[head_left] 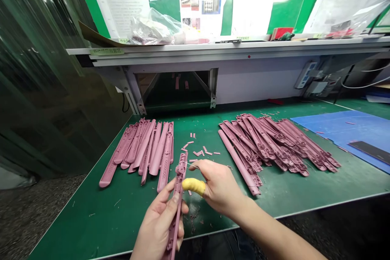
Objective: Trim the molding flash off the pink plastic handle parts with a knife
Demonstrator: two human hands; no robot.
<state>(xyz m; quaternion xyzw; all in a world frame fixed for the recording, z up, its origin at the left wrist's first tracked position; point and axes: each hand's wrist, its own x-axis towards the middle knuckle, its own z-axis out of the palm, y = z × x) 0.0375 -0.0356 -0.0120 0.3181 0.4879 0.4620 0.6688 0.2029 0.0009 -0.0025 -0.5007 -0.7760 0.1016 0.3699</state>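
- Pinching the strip (178, 183) in the left grip (157, 219), pressing with the thumb on its detailed face and with fingers from behind, seemingly to brace it against sideways pushing.
- Holding the strip above the near part of the counter (85, 211), between the two heaps, and pointing its far end away from the body, likely for a good view of that end.
- Turning the recessed, studded face upward, probably to expose the small features along it.
- Closing the right grip (224, 187) on a thin rod (190, 165) and aiming it across the strip near its far end, while hiding the rod's other end among the fingers; not showing clearly whether touching the strip with its tip.
- Bending a digit in a yellow sleeve (195, 186) right up to the strip's side, perhaps for steadying; probably wearing the sleeve against rubbing.
- Flanking the hands with a left heap (148, 142) and a larger right heap (265, 142), pointing most strips roughly toward the body, likely for easy reach.
- Separating the heaps by a band of counter, probably to avoid mixing, and scattering scraps (199, 153) there in no evident order.
- Spreading a blue mat (335, 126) beyond the right heap and bearing a dark slab (370, 151) on it, perhaps for staying out of the way.
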